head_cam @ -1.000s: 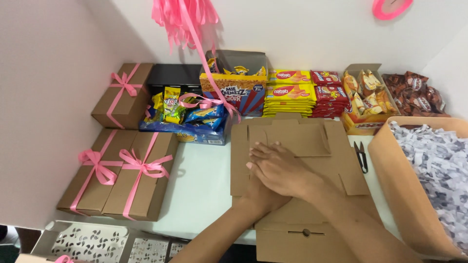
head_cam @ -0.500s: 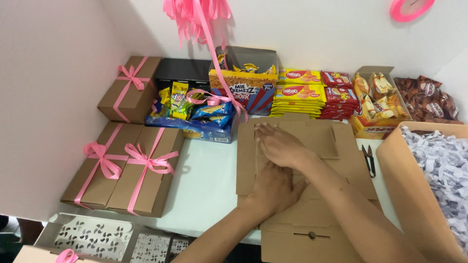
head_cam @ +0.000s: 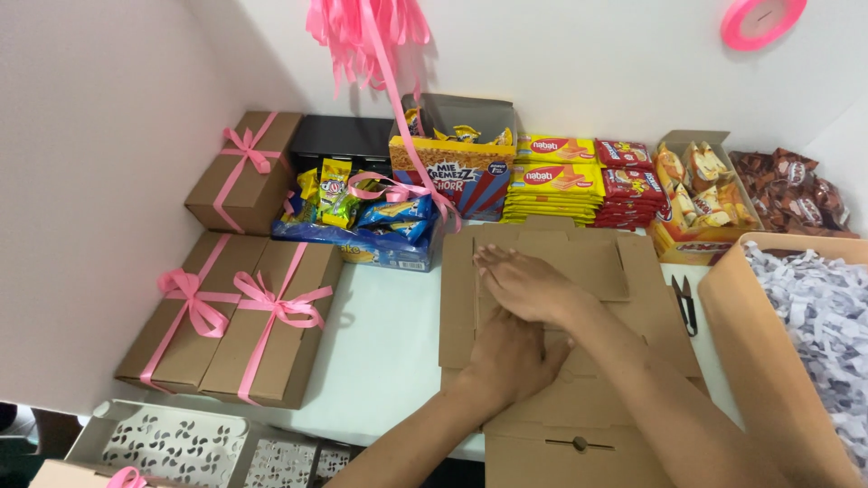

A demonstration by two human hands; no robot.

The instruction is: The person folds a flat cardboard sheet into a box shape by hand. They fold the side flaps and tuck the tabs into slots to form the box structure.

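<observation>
Both hands pressed flat, fingers extended, grasping nothing: left hand (head_cam: 508, 360) and right hand (head_cam: 526, 284) on the flat cardboard box blank (head_cam: 624, 361), table centre. Black snips (head_cam: 684, 303) at 3 o'clock.

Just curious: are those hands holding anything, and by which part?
Nothing is gripped. Both the left hand and right hand press flat on the middle panel of the unfolded cardboard box.

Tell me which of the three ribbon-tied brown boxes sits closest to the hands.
The right-hand box of the front pair, lying beside the flat cardboard that the hands press. Its twin lies farther left; the third sits back by the wall.
</observation>
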